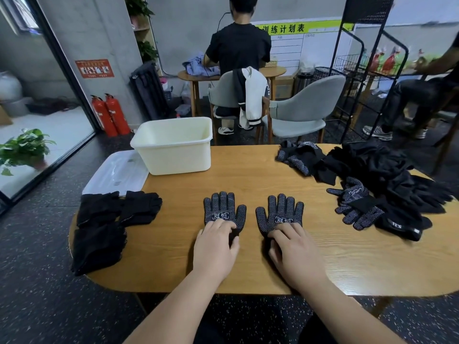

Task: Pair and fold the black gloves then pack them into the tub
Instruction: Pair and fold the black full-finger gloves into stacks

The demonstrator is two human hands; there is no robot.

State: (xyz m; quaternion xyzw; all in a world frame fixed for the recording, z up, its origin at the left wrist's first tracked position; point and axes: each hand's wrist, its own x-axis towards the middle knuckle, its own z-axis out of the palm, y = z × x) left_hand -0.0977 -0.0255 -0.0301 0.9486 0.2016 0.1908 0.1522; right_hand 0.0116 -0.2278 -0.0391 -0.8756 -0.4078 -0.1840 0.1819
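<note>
Presently, left grip [214,242] pinches the cuff of the first glove [224,209], and right grip [293,249] pinches the cuff of the second glove [280,212]. Both lie flat, dotted side up, side by side and apart, on the surface [248,175]. Tub [173,145] stands far left, folded stack [104,224] near left, loose glove heap [377,180] right.

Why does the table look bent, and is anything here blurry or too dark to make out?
Head view: the wide-angle lens bows the table edge and tilts the black rack. Head view: light is soft and even, shadows faint. Head view: the left glove and right glove are sharp, dots readable, but the glove pile merges into one dark mass.
</note>
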